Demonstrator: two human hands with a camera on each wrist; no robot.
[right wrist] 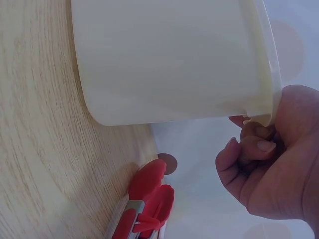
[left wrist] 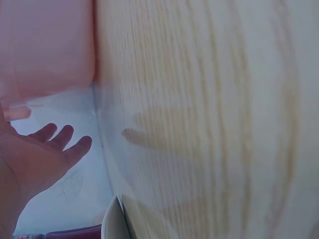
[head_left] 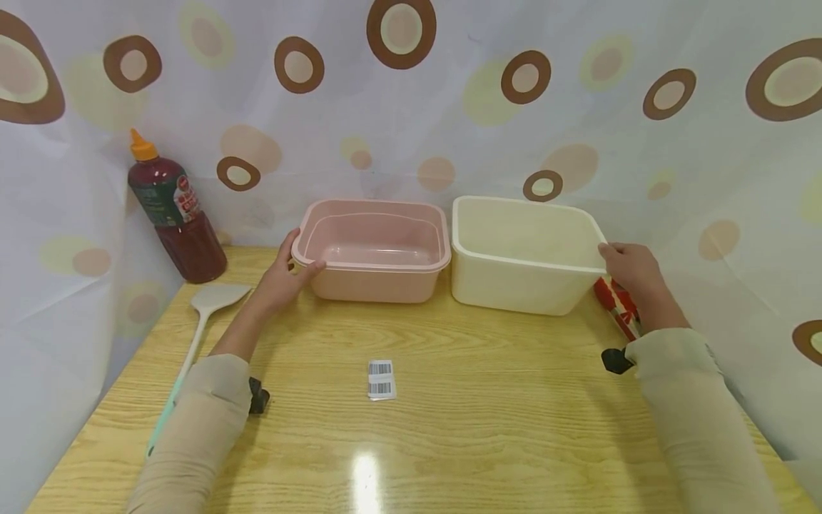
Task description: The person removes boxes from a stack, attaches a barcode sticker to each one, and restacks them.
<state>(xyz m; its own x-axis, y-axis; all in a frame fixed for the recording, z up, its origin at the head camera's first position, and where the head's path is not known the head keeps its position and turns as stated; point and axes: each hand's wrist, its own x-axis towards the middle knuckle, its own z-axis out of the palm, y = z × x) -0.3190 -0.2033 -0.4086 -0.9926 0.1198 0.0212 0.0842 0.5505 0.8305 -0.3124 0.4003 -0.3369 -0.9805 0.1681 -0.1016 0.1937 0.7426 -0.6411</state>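
Note:
A pink plastic basin [head_left: 372, 285] and a cream plastic bin [head_left: 514, 285] stand side by side at the back of the table. My left hand [head_left: 279, 278] is at the basin's left end, its thumb at the front rim. In the left wrist view its other fingers [left wrist: 62, 137] are spread and fairly straight beside the pink wall. At the bin's right end, my right hand [head_left: 632, 268] grips the rim, fingers curled under the lip in the right wrist view. Red-tipped tongs [right wrist: 149, 191] lie below that hand.
A bottle of dark red sauce [head_left: 183, 221] with an orange cap leans at the back left. A spatula [head_left: 205, 303] with a pale green handle lies along the left side, partly under the left forearm. A barcode label [head_left: 382, 380] lies mid-table. Patterned sheeting [head_left: 385, 121] rises behind.

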